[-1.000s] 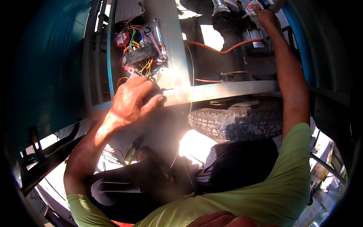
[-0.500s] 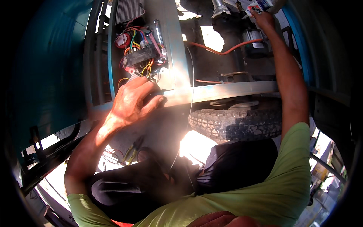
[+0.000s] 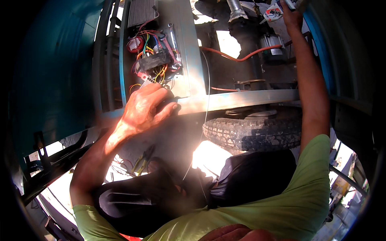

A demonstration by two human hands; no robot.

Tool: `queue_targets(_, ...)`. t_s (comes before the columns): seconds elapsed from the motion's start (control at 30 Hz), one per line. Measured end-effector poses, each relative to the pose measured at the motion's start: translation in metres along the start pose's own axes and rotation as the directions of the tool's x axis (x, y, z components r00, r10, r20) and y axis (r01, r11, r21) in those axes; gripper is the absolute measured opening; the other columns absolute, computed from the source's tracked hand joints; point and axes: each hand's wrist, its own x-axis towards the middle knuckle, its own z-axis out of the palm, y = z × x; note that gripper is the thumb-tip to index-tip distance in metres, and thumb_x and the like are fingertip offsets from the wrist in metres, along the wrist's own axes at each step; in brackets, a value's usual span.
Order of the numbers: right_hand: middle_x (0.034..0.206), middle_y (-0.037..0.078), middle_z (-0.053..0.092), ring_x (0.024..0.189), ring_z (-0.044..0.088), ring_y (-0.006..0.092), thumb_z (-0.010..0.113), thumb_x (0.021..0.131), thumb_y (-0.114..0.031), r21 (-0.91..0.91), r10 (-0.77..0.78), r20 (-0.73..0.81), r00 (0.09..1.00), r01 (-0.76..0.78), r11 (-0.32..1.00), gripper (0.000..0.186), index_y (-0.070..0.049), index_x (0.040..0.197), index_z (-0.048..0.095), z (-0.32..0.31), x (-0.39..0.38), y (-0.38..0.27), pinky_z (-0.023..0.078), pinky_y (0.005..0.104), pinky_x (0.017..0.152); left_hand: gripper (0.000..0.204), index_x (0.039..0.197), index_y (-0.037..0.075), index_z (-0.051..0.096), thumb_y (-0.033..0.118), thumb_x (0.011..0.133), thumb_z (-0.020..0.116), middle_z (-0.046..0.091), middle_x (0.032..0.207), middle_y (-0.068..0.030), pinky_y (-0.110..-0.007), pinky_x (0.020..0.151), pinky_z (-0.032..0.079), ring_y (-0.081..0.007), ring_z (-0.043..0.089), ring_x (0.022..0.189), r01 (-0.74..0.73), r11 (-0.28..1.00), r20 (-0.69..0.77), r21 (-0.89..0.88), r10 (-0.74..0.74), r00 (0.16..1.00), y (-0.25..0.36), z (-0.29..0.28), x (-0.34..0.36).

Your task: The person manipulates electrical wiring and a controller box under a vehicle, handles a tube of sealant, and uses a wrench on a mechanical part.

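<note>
My left hand (image 3: 146,108) rests at the near edge of the metal frame with its fingers curled. Its fingertips are hidden among thin coloured wires (image 3: 161,74), so whatever they grip cannot be made out. Just beyond the knuckles lie a finned metal part with a red end (image 3: 144,77) and a black connector block (image 3: 152,60). A combination wrench (image 3: 173,38) lies beside the wires. Far off at the upper right, my right hand (image 3: 293,19) is closed on a white packet (image 3: 273,13) with red and dark print, partly cut off by the picture's edge.
A blue-grey frame rail (image 3: 241,96) crosses in front of me, with a knobby tyre (image 3: 253,130) below it. An orange cable (image 3: 241,59) runs past a cylindrical motor (image 3: 272,48). Pliers (image 3: 141,162) lie on the ground near my legs. A teal panel (image 3: 56,80) stands at left.
My right hand has shifted slightly right and the packet has turned in it. The left hand stays in place on the frame; the whole view has moved a little.
</note>
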Motion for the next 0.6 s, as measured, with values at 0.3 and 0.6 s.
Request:
queue_targets(0.3, 0.127, 0.029, 0.067, 0.118, 0.065, 0.0367, 0.074, 0.092, -0.045, -0.162, 0.152, 0.076, 0.985, -0.138, 0.977, 0.07, 0.009, 0.133, 0.06, -0.02, 0.011, -0.013, 0.05, 0.044, 0.1, 0.017, 0.099, -0.001, 0.07, 0.007, 0.085, 0.077, 0.066, 0.089, -0.0155, -0.041, 0.074, 0.053, -0.0341, 0.066, 0.083, -0.023, 1.0, -0.009, -0.017, 0.023, 1.0, 0.001, 0.002, 0.004)
queue_targets(0.6, 0.111, 0.025, 0.075, 0.105, 0.072, 0.0398, 0.068, 0.083, -0.076, -0.27, 0.032, 0.324, 0.945, 0.06, 0.961, 0.082, 0.002, 0.108, 0.077, -0.003, 0.022, 0.068, 0.053, 0.048, 0.09, 0.017, 0.099, -0.001, 0.071, 0.007, 0.085, 0.077, 0.067, 0.09, -0.0155, -0.041, 0.074, 0.053, -0.0339, 0.065, 0.083, -0.01, 0.999, -0.003, -0.031, 0.01, 1.0, 0.002, 0.001, 0.005)
